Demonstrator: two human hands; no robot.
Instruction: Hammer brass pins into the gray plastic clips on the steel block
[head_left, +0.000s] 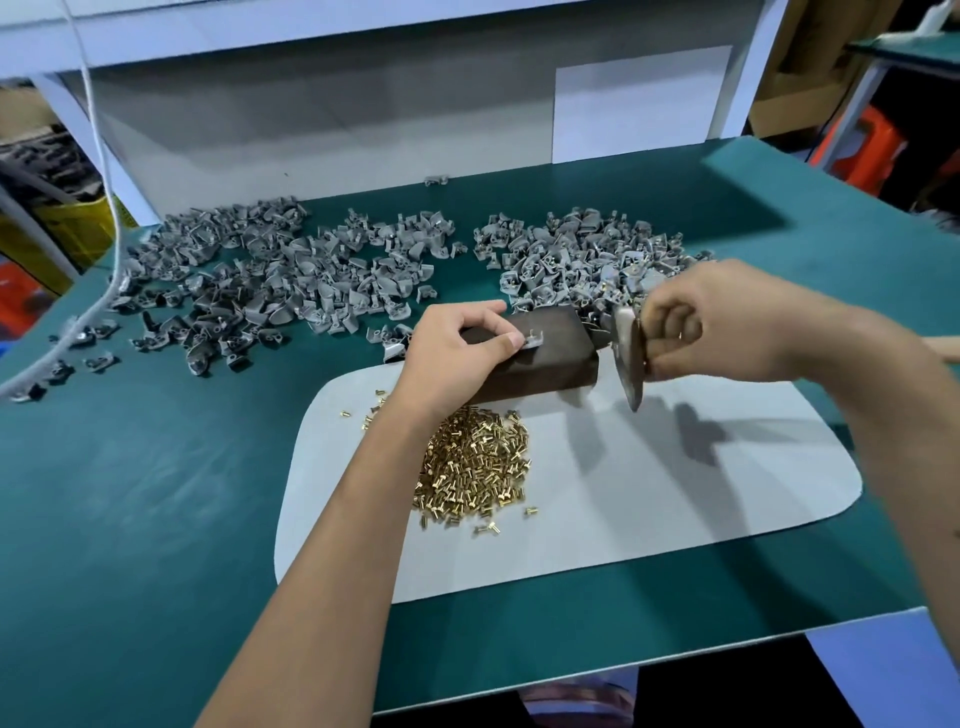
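Left hand (457, 343) pinches gray clip (531, 340) flat on steel block (540, 358). Right hand (727, 322) clamped on hammer (626, 358), head just right of block; clip lies leftward.

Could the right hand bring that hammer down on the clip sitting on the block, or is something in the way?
Probably yes. The right hand grips the hammer just beside the block, and nothing stands between them. But the left hand pinches the clip, so its fingertips sit close to the strike.

Gray clip (531, 340) sits atop dark steel block (540, 358), brass pins (475, 467) heaped beside.
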